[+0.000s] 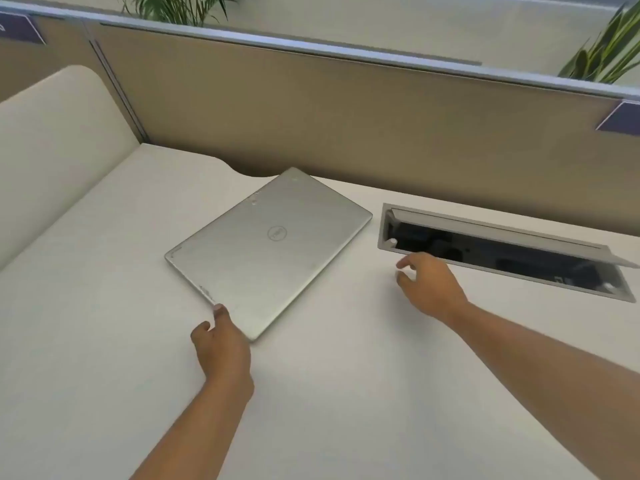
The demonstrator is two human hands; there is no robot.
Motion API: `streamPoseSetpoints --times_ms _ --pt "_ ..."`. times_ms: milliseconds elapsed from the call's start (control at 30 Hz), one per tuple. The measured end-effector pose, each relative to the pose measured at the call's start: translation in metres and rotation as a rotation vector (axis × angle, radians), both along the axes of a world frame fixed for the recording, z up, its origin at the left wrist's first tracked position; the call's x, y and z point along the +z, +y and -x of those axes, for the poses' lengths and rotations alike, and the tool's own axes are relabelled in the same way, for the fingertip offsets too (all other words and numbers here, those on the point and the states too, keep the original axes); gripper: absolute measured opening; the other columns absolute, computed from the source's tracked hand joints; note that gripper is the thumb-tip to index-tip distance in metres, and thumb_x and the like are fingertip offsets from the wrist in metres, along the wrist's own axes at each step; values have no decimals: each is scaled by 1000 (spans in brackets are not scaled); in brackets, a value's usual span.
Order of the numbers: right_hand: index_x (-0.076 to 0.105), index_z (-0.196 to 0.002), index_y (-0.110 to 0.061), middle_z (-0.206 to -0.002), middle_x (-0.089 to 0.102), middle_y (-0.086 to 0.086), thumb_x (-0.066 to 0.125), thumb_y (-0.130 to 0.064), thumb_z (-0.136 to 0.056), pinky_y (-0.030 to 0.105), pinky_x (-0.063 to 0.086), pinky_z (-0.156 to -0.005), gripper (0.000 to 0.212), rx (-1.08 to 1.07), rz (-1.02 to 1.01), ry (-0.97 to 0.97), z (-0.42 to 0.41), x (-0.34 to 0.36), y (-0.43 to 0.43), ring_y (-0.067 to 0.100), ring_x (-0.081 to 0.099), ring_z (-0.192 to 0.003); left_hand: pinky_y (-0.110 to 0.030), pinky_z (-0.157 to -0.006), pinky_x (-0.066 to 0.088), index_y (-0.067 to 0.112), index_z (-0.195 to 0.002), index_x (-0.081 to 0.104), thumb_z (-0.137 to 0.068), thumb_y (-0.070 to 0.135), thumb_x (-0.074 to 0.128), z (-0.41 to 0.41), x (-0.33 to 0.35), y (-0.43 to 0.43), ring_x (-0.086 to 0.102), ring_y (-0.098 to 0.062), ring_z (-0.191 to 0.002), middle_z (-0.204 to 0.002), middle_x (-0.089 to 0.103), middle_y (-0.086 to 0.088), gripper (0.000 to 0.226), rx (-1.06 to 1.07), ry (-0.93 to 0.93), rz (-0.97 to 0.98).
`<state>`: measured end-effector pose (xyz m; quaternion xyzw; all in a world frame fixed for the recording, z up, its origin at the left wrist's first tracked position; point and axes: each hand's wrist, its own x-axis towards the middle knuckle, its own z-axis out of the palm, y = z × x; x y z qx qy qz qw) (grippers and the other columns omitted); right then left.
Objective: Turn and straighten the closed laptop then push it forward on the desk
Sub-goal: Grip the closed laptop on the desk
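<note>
On white tabletop [86,341]: closed laptop [266,251], lying skewed, near cable box [502,251]. Left hand [221,348] touching near corner, grip loose, grasping nothing. Right hand [429,285] hovering, released. Turning step likely starting; next calling for rotating square, then pushing forward.

Your silver laptop [268,251] lies closed and flat on the white worktop [86,306], skewed diagonally, logo up.
</note>
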<state>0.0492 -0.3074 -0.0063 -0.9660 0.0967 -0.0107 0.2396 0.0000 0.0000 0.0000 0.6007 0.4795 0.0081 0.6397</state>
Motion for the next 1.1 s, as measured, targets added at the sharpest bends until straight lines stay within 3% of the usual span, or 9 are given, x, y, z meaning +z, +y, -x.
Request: streamPoseSetpoints --times_ms 67,167,267,433,567,733,800,933,1100 --pt "67 -113 -17 -128 63 4 59 -30 -90 31 45 -87 27 55 -29 38 -26 2 10 23 60 -113 -45 -91 46 2 -136 44 -91 53 47 -6 -5 6 60 -40 -93 -108 62 -21 68 50 -5 65" --pt "65 -117 -14 -108 65 6 59 -30 -89 29 46 -82 32 61 -66 83 -68 10 25 24 62 -101 -31 -61 37 7 -104 61 -88 52 49 -13 -11 13 50 -21 -70 -91 57 -5 49 43 -48 114" --pt "65 -116 -13 -106 65 7 59 -28 -88 26 42 -79 32 73 -64 46 -100 12 36 25 62 -100 -28 -61 36 23 -71 49 -89 52 48 -19 -14 15 51 -16 -70 -82 55 3 34 71 -41 156" --pt "61 -122 -14 -111 64 9 56 -27 -88 33 48 -65 36 25 -111 57 -138 11 46 25 58 -85 -29 -63 41 25 -71 52 -85 56 51 -29 -12 15 55 -13 -68 -82 60 4 34 113 -6 259" --pt "59 -119 -5 -111 66 15 49 -22 -91 34 47 -77 35 15 -48 144 -162 5 48 34 62 -99 -30 -66 46 27 -89 63 -74 48 64 -39 -8 13 61 -18 -75 -93 65 4 26 78 52 316" --pt "60 -105 4 -105 62 19 46 -20 -94 37 47 -84 30 -5 -67 227 -183 0 52 35 57 -98 -43 -94 47 25 -126 55 -72 43 63 -55 1 13 59 -27 -111 -128 60 -1 58 84 120 324" --pt "57 -94 -2 -98 57 16 45 -25 -95 33 42 -78 26 5 -60 269 -192 -2 52 31 53 -91 -40 -88 50 22 -124 55 -73 40 63 -59 2 16 61 -25 -95 -117 62 -2 55 77 131 334" --pt "58 -112 -5 -114 61 17 38 -40 -98 37 43 -89 43 -9 59 316 -204 -3 57 37 56 -112 -29 -54 43 18 -88 55 -76 33 65 -60 1 24 50 -19 -59 -74 52 -1 22 27 159 386" --pt "57 -126 -1 -133 57 21 30 -57 -96 39 42 -92 69 -50 116 263 -221 14 61 41 53 -120 -40 -84 56 18 -95 67 -86 25 69 -58 -3 34 71 -18 -86 -95 75 0 12 -15 93 447"
